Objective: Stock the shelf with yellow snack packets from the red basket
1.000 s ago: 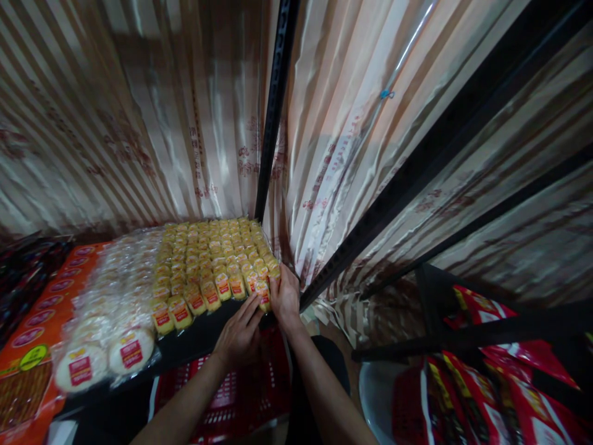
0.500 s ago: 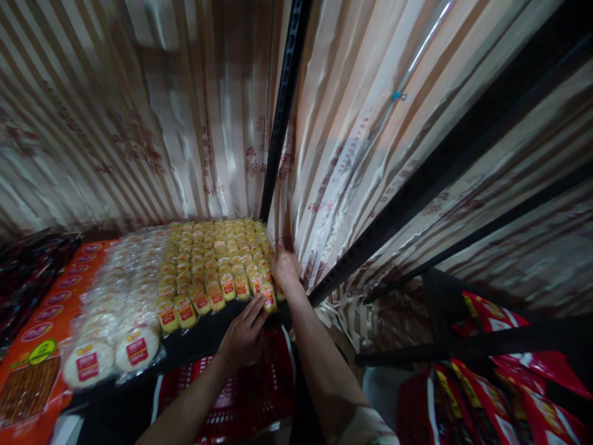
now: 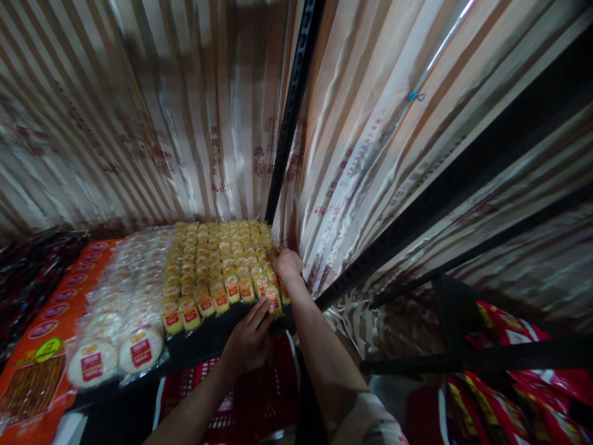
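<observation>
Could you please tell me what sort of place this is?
Probably a snack shop or its stockroom, judging by rows of small yellow plastic-wrapped packets, round white plastic-wrapped packets and the black shelf beneath them.

Small yellow packets (image 3: 210, 269), clear-wrapped with red labels, stand packed in close rows, spreading left from the right fingers (image 3: 278, 254) at the block's right edge. One front packet (image 3: 275, 301), upright with its label facing out, touches the left fingertips (image 3: 265, 306); the rest of the front row runs leftward beyond them.
</observation>
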### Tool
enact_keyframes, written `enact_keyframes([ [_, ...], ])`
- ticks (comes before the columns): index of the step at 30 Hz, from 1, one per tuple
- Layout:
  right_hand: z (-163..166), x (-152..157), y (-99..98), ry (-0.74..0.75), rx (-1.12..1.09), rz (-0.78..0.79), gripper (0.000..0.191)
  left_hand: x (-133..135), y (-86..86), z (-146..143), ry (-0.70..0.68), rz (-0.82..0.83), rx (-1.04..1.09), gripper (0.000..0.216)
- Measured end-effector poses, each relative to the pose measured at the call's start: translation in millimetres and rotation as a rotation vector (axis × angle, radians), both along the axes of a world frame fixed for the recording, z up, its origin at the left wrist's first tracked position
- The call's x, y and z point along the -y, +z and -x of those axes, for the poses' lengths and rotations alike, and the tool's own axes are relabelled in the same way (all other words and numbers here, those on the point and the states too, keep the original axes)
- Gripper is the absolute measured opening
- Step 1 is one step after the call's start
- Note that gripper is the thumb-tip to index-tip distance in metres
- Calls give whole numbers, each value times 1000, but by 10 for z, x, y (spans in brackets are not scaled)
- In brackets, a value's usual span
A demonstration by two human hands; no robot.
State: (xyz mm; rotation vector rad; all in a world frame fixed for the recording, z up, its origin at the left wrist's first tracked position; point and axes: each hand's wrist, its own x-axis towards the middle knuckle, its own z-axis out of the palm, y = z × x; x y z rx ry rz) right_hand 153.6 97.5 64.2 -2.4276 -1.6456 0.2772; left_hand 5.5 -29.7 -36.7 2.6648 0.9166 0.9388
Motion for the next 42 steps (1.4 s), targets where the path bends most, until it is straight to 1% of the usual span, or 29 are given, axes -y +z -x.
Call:
enact_keyframes([
  [7,-60,-71,-51,-53,-37,-2,38,1,-6,7,-10,30,4,54],
  [14,-29,16,-44,-72,-52,-58,46,1,-8,-1,-1,24,-11,52],
  [16,-33,78,-39,-80,-63,-133,47,4,-11,-4,10,14,-19,52],
  [18,-49,172,-49,-59,-81,-249,45,7,-18,-6,15,3,-32,53],
  [22,-97,435,-138,40,-122,-450,42,2,-29,-9,28,-14,-29,52],
  [25,-119,625,-250,150,-157,-549,41,-1,-29,-10,22,-34,-8,50],
  [27,-118,718,-318,213,-153,-562,40,0,-29,-10,23,-41,-4,50],
  [29,-104,784,-368,241,-115,-533,38,2,-34,-10,32,-46,-13,49],
  [31,-82,836,-399,248,-60,-500,38,3,-42,-8,39,-55,-29,48],
  [34,-56,914,-438,222,-11,-512,42,0,-49,-6,41,-56,-44,47],
  [37,-56,994,-494,221,4,-532,44,-2,-43,-8,39,-60,-36,45],
  [42,-75,1046,-561,268,-5,-509,41,6,-14,-12,39,-60,-10,46],
])
